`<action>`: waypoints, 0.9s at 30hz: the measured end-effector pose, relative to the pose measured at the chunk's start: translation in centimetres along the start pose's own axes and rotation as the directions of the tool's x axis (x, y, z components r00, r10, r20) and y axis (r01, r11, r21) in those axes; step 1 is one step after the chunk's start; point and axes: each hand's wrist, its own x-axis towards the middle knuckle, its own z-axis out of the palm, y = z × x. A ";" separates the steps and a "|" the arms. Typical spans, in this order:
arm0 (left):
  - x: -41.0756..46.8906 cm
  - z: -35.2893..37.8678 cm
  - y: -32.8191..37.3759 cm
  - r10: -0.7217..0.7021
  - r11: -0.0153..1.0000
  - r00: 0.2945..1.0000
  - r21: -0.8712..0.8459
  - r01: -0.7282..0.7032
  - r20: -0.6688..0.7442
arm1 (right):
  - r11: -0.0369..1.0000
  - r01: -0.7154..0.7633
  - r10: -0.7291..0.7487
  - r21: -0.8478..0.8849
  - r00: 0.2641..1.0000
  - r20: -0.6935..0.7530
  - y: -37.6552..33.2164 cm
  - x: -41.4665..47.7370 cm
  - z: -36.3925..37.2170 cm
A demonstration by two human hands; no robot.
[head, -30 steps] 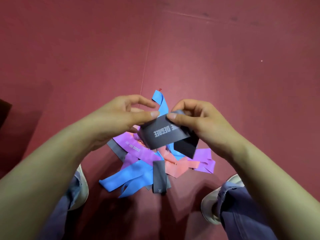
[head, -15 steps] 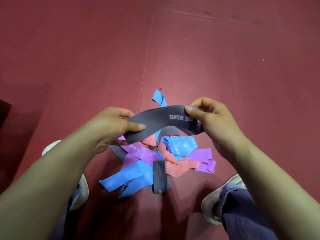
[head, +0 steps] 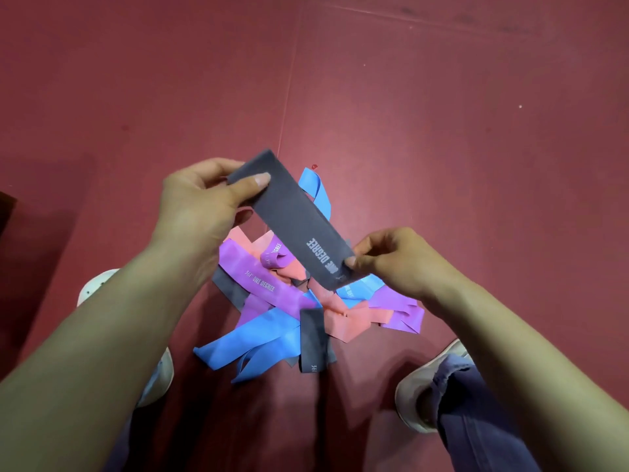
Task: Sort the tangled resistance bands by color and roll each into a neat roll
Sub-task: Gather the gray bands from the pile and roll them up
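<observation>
Grey band (head: 292, 216): I hold it stretched flat, lifted clear of the pile (head: 269, 291) on the floor (head: 442, 131), ready for rolling.
Left hand (head: 197, 206): fingers (head: 252, 183) pinch its far end.
Right hand (head: 391, 264): pinches its near end.

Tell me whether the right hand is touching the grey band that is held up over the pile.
Touching. The head view shows the right hand pinching the near end of the grey band, beside its printed lettering.

matt, smooth rubbery grey band (head: 292, 216); matt red floor (head: 442, 165).
</observation>
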 end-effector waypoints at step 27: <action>2.3 1.7 -18.3 -0.296 0.942 0.951 0.191 0.275 0.089 | 0.836 -0.470 0.468 0.283 0.880 0.081 16.0 8.6 14.7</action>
